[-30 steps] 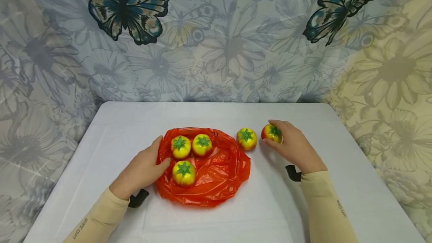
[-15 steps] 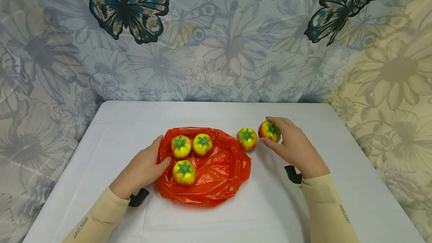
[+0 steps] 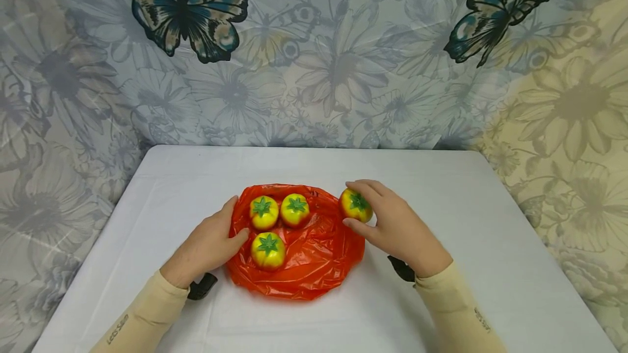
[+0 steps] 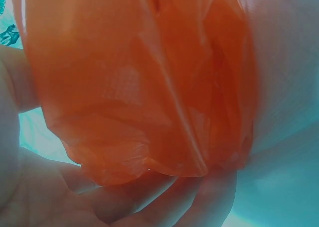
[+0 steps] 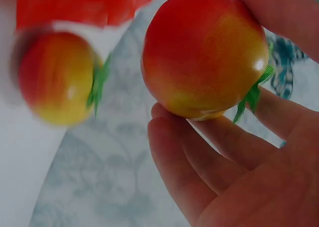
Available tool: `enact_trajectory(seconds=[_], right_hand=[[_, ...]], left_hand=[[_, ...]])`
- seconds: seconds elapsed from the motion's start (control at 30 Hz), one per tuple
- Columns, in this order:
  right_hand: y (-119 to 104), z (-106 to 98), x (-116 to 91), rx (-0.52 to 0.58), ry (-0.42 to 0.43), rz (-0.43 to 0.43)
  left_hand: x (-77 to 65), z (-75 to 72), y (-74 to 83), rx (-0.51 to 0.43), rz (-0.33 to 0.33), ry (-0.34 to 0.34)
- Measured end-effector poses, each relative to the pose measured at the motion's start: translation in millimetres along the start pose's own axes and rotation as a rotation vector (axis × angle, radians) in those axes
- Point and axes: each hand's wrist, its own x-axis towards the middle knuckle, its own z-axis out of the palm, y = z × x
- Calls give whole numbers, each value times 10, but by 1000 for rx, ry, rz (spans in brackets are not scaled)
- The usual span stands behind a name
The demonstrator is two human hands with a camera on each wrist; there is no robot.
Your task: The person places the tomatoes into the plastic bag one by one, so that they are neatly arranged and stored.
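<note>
My right hand (image 3: 399, 227) holds a red-and-yellow toy tomato (image 3: 355, 205) with a green leafy top, at the right rim of a red plastic bag (image 3: 314, 260). In the right wrist view, thumb and fingertips grip this tomato from opposite sides. Another toy tomato (image 5: 57, 80) shows blurred beside it there; in the head view it is hidden behind the held one and the hand. My left hand (image 3: 208, 241) grips the bag's left side, fingers outside and thumb over the rim. Inside the opened bag sit three toy tomatoes, one of them at the front (image 3: 267, 251).
A white-covered table (image 3: 490, 287) carries the bag near its middle. Behind it hangs a backdrop (image 3: 338, 97) printed with flowers and butterflies. Black wrist cameras, such as the left one (image 3: 201, 287), sit under both wrists.
My right hand has carried its toy tomato leftward, from right of the loose tomato to the bag's right rim, now covering the loose one. The left hand and bag stay in place.
</note>
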Motion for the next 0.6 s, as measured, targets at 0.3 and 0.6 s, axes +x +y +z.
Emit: enact_trajectory(seconds=[0.3,0.6], right_hand=[[-271,266,-1,2,-86,-30],[-544,487,68,-24,-168,-108]], left_hand=[[6,26,9,-15,-13,-12],[9,9,-21,-19,-2,-1]])
